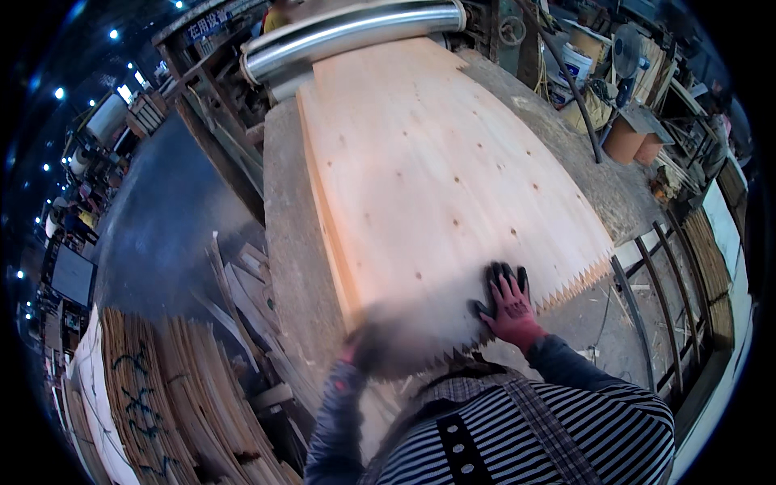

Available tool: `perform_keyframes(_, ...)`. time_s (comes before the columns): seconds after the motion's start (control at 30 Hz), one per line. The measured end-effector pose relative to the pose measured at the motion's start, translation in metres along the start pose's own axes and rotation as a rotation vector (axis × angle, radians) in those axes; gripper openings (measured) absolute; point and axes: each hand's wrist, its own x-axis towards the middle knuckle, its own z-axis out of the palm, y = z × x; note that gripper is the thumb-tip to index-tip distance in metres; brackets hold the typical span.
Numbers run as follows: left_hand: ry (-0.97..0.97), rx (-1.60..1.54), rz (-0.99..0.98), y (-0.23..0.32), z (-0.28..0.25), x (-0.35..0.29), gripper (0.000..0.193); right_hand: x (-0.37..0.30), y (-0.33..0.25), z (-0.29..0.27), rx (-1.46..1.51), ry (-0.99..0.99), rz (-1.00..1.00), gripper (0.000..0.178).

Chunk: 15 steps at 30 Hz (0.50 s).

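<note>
The left hand is a blur at the near left corner of the wooden sheet, grip unclear; the sheet's far end is hidden at the metal roller; the view's lower edge cuts off the stacked boards; distant people are too small to make out.

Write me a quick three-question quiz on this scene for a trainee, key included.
1. True or false: the right hand has its fingers spread over the wooden sheet.
2. The roller at the sheet's far end looks: A) shiny and metallic; B) red and rubbery; C) like bare wood.
3. Which hand is blurred, and by which corner of the sheet?

Key: 1. True. 2. A. 3. The left hand, by the near left corner.
</note>
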Motion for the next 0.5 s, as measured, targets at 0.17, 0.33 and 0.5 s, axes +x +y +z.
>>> perform_keyframes(0.17, 0.566, 0.862, 0.357, -0.079, -0.098, 0.009, 0.027, -0.029, -0.06, 0.017, 0.126, -0.077, -0.048, 0.078)
perform_keyframes(0.33, 0.104, 0.334, 0.166, -0.014, -0.086, -0.039, 0.033, -0.066, -0.082, -0.005, 0.186, -0.214, -0.292, 0.085)
perform_keyframes(0.5, 0.112, 0.074, 0.25, 0.121, 0.048, -0.109, 0.026, -0.083, -0.044, -0.005, 0.309, 0.078, -0.306, 0.04)
